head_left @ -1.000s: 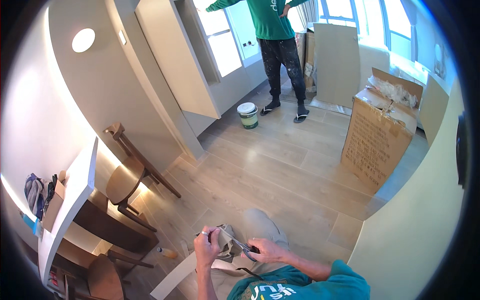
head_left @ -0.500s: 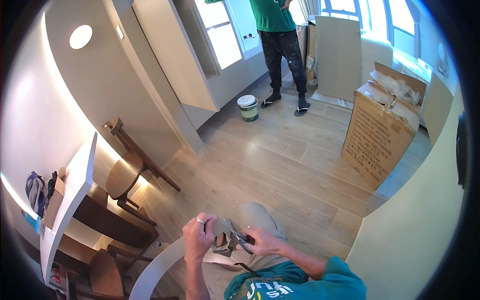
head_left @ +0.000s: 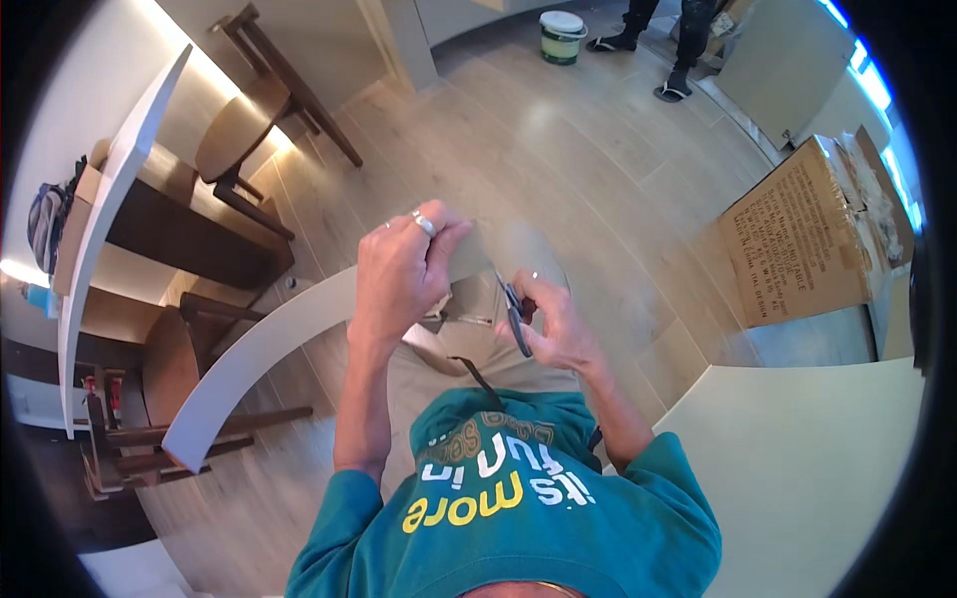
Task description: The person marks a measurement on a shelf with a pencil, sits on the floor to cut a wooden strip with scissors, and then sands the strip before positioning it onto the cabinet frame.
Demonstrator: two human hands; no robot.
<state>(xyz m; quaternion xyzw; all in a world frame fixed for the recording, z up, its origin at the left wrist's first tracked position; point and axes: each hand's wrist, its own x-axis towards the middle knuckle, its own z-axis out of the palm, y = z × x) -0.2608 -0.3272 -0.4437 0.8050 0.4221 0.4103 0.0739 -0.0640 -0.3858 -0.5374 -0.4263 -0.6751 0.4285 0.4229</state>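
My left hand [head_left: 404,279] is closed on a pale grey, flexible strip [head_left: 249,354] that arcs down and left, past the wooden chairs. My right hand [head_left: 548,319] grips dark-handled scissors [head_left: 516,321], their blades at the strip's edge just right of my left hand. The strip's end there is partly hidden by my fingers. My beige trousers [head_left: 419,369] are below, with a small dark object on them that I cannot make out.
A white-topped table [head_left: 120,204] with bundled items and wooden chairs [head_left: 244,145] stand at left. A lidded bucket [head_left: 560,45] and another person's legs [head_left: 678,65] are at the back. A large cardboard box [head_left: 788,239] stands right, beside a pale panel [head_left: 788,478].
My view has tipped downward, raising my hands in the picture and cutting off the other person's upper body. The strip shows in a longer arc leftward, and the scissors remain at it.
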